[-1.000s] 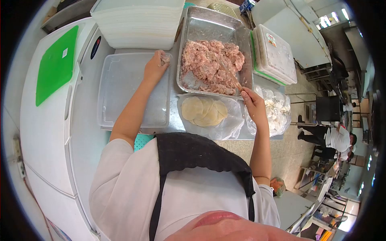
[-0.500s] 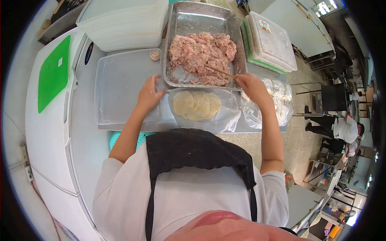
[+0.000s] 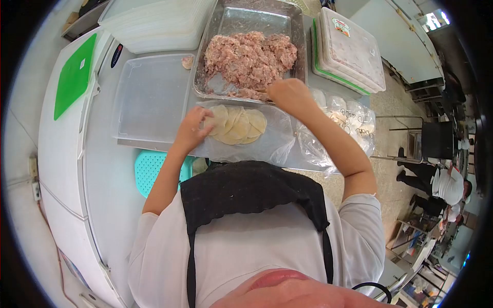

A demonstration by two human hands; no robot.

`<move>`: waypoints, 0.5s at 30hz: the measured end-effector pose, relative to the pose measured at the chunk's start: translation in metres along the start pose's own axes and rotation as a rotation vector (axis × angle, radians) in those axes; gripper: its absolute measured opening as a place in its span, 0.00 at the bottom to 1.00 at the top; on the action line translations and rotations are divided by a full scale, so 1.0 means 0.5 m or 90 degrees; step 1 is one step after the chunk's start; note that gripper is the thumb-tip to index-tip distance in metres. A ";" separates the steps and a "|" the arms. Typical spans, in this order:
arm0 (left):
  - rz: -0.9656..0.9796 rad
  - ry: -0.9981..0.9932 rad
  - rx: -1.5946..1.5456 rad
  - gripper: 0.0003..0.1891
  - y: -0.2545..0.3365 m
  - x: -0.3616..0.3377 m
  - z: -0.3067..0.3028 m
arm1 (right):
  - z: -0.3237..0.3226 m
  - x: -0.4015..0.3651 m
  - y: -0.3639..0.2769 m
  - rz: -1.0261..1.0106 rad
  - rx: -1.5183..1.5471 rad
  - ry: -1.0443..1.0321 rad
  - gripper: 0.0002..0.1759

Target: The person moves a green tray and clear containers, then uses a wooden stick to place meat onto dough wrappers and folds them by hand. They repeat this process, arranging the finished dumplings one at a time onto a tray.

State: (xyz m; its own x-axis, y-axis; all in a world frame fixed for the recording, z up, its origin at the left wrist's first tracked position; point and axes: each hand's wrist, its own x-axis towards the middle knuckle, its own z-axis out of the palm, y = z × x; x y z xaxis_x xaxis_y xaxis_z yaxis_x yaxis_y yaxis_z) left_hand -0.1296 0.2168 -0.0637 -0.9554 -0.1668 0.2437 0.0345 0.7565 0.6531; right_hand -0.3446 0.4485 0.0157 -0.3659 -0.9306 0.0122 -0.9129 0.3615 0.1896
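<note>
My left hand is at the left edge of a fanned pile of round, pale dumpling wrappers, thumb and fingers closed on the edge of the leftmost wrapper. The pile lies on a clear plastic sheet. My right hand is closed over the near right rim of a deep metal tray, around a thin wooden stick that the fist now mostly hides. Pink minced meat is heaped in the tray, some of it close to the fist.
Left of the tray lies a translucent plastic lid or tray with one small filled dumpling in its corner. Stacked white containers stand behind it. Lidded boxes and a bag of wrappers are at right. A teal perforated basket sits below.
My left hand has moved to the wrappers and closed on one, which has shifted left. My right hand has turned and come left and nearer along the tray's front, with the stick now mostly hidden.
</note>
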 end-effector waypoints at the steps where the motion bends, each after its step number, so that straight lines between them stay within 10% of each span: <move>1: -0.023 -0.040 -0.054 0.15 0.023 -0.001 0.012 | 0.013 -0.007 -0.019 -0.031 0.027 0.049 0.07; 8: -0.115 -0.019 -0.210 0.08 0.003 -0.012 0.042 | 0.010 -0.019 -0.046 0.069 0.321 0.158 0.09; 15: -0.071 0.047 -0.261 0.09 0.011 0.006 -0.001 | 0.023 0.111 -0.074 0.042 0.080 0.053 0.12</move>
State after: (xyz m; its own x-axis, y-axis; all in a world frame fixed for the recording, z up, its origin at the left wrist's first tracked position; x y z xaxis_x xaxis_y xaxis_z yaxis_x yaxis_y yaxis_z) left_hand -0.1322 0.2204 -0.0589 -0.9366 -0.2903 0.1960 0.0596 0.4195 0.9058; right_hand -0.3332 0.3840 -0.0022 -0.4137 -0.9046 0.1023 -0.9050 0.4209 0.0622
